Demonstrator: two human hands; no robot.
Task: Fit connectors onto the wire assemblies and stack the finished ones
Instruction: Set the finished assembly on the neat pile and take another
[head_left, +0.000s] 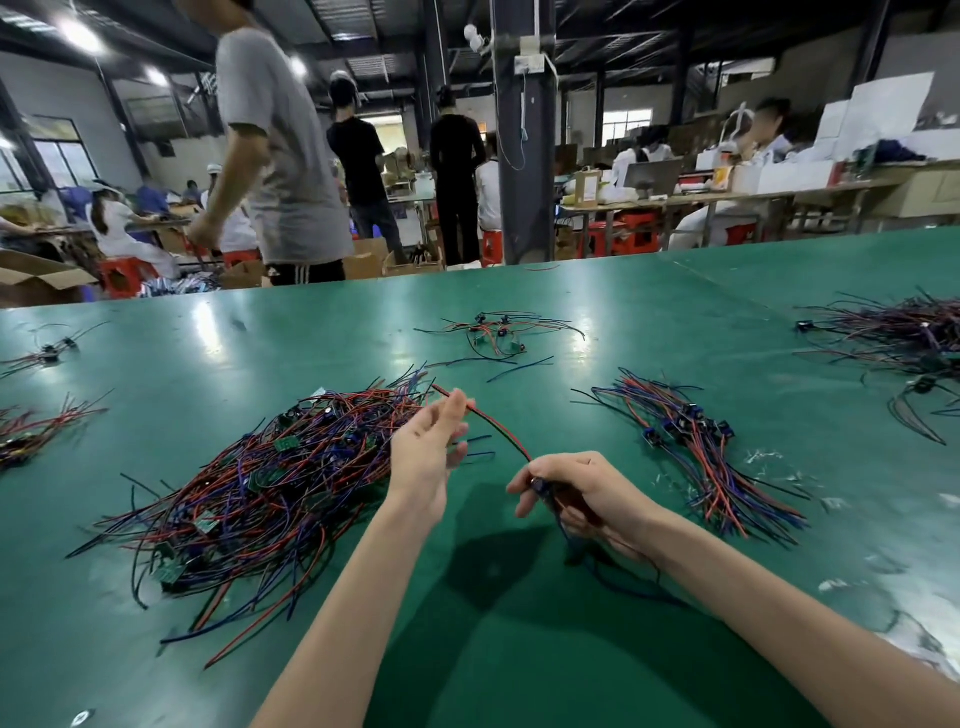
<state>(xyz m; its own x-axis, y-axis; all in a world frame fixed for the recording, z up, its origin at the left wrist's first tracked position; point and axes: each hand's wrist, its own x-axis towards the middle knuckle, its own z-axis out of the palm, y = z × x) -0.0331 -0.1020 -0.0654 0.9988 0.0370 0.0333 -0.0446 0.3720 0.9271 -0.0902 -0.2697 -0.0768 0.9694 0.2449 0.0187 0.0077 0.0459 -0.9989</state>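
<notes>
My left hand pinches the far end of a red wire between thumb and fingers, just right of a large tangled pile of red and blue wire assemblies with small green boards. My right hand grips the near end of the same assembly, fingers closed on a small dark connector, with blue wire trailing under the palm. The red wire arcs between the two hands above the green table. To the right lies a neater bundle of assemblies with blue connectors.
Smaller wire clusters lie at the far centre, far left, left edge and a big heap at far right. White scraps litter the right side. People stand and sit beyond the table's far edge.
</notes>
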